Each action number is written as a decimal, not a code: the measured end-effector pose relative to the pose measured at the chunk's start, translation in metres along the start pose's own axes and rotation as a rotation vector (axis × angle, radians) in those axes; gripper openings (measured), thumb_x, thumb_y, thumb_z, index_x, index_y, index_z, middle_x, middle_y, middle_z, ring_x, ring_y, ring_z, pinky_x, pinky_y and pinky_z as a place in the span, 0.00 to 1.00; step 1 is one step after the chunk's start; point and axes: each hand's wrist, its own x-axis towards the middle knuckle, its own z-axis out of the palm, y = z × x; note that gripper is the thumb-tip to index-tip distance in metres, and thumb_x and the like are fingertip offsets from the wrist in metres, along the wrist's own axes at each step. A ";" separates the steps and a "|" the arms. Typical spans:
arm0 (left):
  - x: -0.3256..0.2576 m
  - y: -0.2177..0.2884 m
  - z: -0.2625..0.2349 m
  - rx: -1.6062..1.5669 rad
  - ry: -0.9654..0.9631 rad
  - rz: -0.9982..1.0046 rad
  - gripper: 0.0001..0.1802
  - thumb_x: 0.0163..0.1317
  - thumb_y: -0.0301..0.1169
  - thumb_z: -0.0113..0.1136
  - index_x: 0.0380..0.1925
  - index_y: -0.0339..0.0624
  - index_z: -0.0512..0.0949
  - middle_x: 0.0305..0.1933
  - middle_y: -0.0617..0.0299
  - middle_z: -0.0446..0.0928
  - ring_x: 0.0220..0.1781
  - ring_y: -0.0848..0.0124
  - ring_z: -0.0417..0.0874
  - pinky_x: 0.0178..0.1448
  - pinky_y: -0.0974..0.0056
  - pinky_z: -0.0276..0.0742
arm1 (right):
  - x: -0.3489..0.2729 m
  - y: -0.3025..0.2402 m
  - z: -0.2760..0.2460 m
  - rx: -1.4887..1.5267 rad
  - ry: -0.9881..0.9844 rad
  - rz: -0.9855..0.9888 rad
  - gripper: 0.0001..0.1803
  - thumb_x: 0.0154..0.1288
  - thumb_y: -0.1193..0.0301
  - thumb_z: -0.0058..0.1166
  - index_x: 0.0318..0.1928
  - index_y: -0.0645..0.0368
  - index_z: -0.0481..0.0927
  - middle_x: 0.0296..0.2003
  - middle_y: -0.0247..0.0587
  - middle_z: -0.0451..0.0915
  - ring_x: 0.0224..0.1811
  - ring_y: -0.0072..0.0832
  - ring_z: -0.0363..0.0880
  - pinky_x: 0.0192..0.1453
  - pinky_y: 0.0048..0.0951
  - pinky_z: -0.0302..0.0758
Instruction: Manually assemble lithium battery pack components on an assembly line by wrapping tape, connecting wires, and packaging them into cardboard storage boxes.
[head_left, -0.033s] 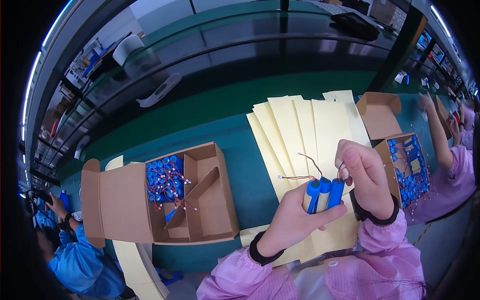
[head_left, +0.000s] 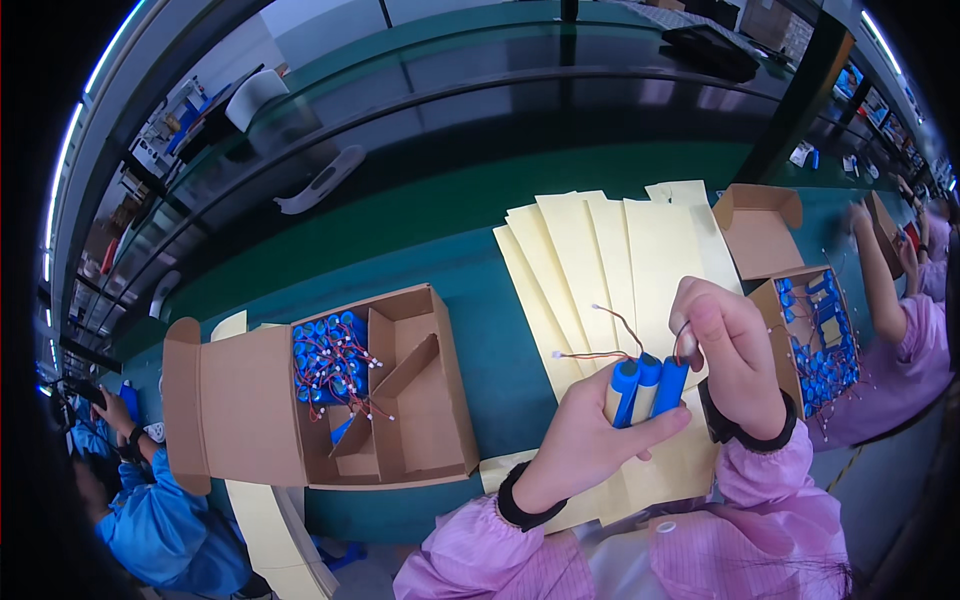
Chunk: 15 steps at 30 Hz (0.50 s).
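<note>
1. Our left hand (head_left: 585,440) is closed around a pack of three blue cylindrical battery cells (head_left: 645,388), holding it upright over the fanned yellow paper sheets (head_left: 600,260).
2. Our right hand (head_left: 725,355) pinches the pack's red-and-black lead wires (head_left: 610,335) at the top of the cells, fingers together on the wire.
3. We judge it best to keep the left grip firm and low, so the cell tops stay free for the right hand's work.
4. We should handle the thin wires gently; a sharp tug could strain their joints.
5. The open cardboard box (head_left: 400,400) of similar wired cells lies left on the green table (head_left: 450,215).
</note>
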 end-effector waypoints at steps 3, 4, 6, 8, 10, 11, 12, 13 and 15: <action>-0.004 0.000 0.002 -0.036 0.087 0.061 0.23 0.57 0.32 0.73 0.48 0.36 0.75 0.38 0.64 0.81 0.31 0.80 0.80 0.33 0.73 0.76 | -0.006 0.009 0.003 0.147 0.128 -0.037 0.21 0.77 0.57 0.45 0.52 0.64 0.74 0.37 0.38 0.78 0.32 0.23 0.74 0.39 0.22 0.71; -0.006 0.001 0.002 -0.072 0.133 0.112 0.22 0.56 0.33 0.74 0.47 0.36 0.76 0.37 0.65 0.81 0.32 0.79 0.80 0.35 0.72 0.77 | -0.007 0.010 0.001 0.148 0.124 -0.039 0.21 0.77 0.57 0.45 0.52 0.64 0.74 0.37 0.38 0.78 0.32 0.23 0.74 0.39 0.22 0.71; -0.004 -0.008 -0.003 0.024 0.140 0.189 0.22 0.54 0.33 0.75 0.45 0.36 0.77 0.37 0.64 0.81 0.33 0.79 0.81 0.38 0.71 0.77 | -0.009 0.013 -0.008 -0.059 -0.017 -0.151 0.40 0.67 0.48 0.57 0.68 0.64 0.64 0.51 0.45 0.78 0.49 0.30 0.78 0.52 0.29 0.73; -0.002 -0.011 -0.004 0.119 0.149 0.267 0.22 0.52 0.32 0.75 0.44 0.36 0.77 0.37 0.64 0.81 0.35 0.78 0.81 0.40 0.70 0.77 | -0.009 0.006 -0.011 -0.020 -0.141 -0.105 0.47 0.56 0.48 0.67 0.69 0.63 0.66 0.60 0.49 0.75 0.62 0.38 0.73 0.62 0.38 0.70; -0.002 -0.008 -0.002 0.257 0.017 0.359 0.20 0.48 0.23 0.74 0.42 0.37 0.78 0.38 0.66 0.81 0.38 0.77 0.81 0.39 0.70 0.79 | -0.007 0.003 -0.010 -0.296 -0.353 -0.223 0.43 0.52 0.53 0.71 0.65 0.62 0.72 0.62 0.49 0.74 0.63 0.42 0.72 0.63 0.41 0.70; -0.002 -0.007 -0.003 0.236 -0.015 0.257 0.20 0.44 0.24 0.74 0.38 0.37 0.78 0.38 0.66 0.80 0.39 0.78 0.80 0.39 0.70 0.77 | -0.004 -0.005 -0.003 -0.293 -0.341 -0.192 0.34 0.52 0.58 0.71 0.58 0.61 0.79 0.61 0.48 0.75 0.60 0.43 0.75 0.63 0.41 0.70; -0.002 -0.009 -0.003 0.236 -0.014 0.258 0.20 0.44 0.24 0.74 0.38 0.37 0.78 0.38 0.66 0.80 0.39 0.78 0.80 0.39 0.70 0.77 | -0.002 -0.008 0.002 -0.293 -0.342 -0.192 0.34 0.52 0.58 0.71 0.58 0.61 0.79 0.61 0.48 0.75 0.60 0.43 0.75 0.63 0.41 0.70; -0.001 -0.011 -0.003 0.314 -0.001 0.296 0.19 0.46 0.27 0.73 0.39 0.36 0.78 0.33 0.62 0.80 0.34 0.75 0.80 0.38 0.68 0.76 | -0.001 -0.010 0.006 -0.220 -0.318 -0.145 0.27 0.53 0.61 0.70 0.52 0.62 0.81 0.58 0.49 0.78 0.57 0.42 0.77 0.61 0.39 0.71; -0.001 -0.011 -0.003 0.391 0.010 0.337 0.20 0.47 0.30 0.71 0.40 0.34 0.78 0.28 0.58 0.80 0.30 0.72 0.81 0.37 0.66 0.76 | 0.000 -0.013 0.010 -0.151 -0.294 -0.099 0.21 0.54 0.65 0.69 0.45 0.63 0.84 0.54 0.50 0.81 0.55 0.40 0.79 0.58 0.37 0.72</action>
